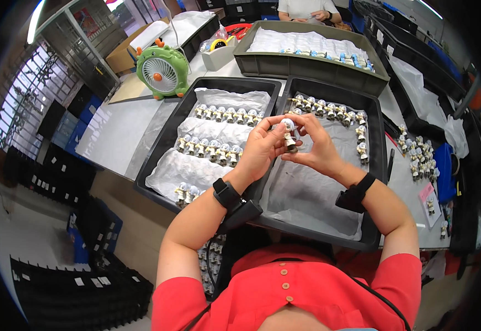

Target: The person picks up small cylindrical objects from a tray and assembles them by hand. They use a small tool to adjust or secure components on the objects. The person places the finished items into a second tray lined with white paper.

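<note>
Between my two hands a small figurine [289, 135] with a pale head and dark base stands roughly upright. The fingers of my left hand [263, 144] are closed on it, and my right hand [319, 144] pinches it from the other side. Both hands are above the right black tray [377, 182], which has white paper lining and figurines [331, 108] lined up along its far and right sides. To the left, another black tray [157, 157] holds rows of similar figurines [210, 148] on crumpled white paper.
Behind the trays sits an olive-grey bin [312, 70] with more figurines. A green fan [162, 71] stands at the far left of the table. Loose figurines [420, 157] cluster on the right, near a blue container [445, 174]. Across the table is another person [308, 10].
</note>
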Action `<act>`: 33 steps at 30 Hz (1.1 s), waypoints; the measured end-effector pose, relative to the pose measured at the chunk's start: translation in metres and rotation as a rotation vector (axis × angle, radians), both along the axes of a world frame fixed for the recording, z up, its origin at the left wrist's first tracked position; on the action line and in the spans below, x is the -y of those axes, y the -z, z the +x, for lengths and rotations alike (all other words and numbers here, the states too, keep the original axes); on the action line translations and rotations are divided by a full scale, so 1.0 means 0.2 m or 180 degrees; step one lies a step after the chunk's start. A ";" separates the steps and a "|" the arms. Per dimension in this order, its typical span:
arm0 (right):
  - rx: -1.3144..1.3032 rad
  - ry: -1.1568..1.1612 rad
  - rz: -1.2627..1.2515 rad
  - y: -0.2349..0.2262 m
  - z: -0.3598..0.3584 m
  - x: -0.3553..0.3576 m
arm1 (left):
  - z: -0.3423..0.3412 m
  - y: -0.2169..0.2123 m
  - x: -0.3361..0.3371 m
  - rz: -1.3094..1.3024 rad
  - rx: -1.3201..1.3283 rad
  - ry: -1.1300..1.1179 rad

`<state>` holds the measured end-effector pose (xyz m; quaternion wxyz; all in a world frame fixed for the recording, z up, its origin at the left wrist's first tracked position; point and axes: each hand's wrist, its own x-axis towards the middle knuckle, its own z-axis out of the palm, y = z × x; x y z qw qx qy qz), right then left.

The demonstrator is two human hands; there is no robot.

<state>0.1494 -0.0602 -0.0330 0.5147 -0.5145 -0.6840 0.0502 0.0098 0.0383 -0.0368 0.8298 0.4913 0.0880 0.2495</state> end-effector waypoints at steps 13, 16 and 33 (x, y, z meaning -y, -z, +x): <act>-0.0201 -0.0050 -0.0353 0.05 0.04 0.01 | 0.01 0.02 0.02 0.0152 -0.0366 0.0078; -0.0179 0.0006 -0.0399 0.07 0.05 0.01 | 0.02 0.00 0.04 0.0254 -0.0649 0.0012; 0.0117 -0.0318 -0.0076 0.05 0.05 -0.07 | -0.04 0.03 -0.09 0.0391 -0.0652 0.0500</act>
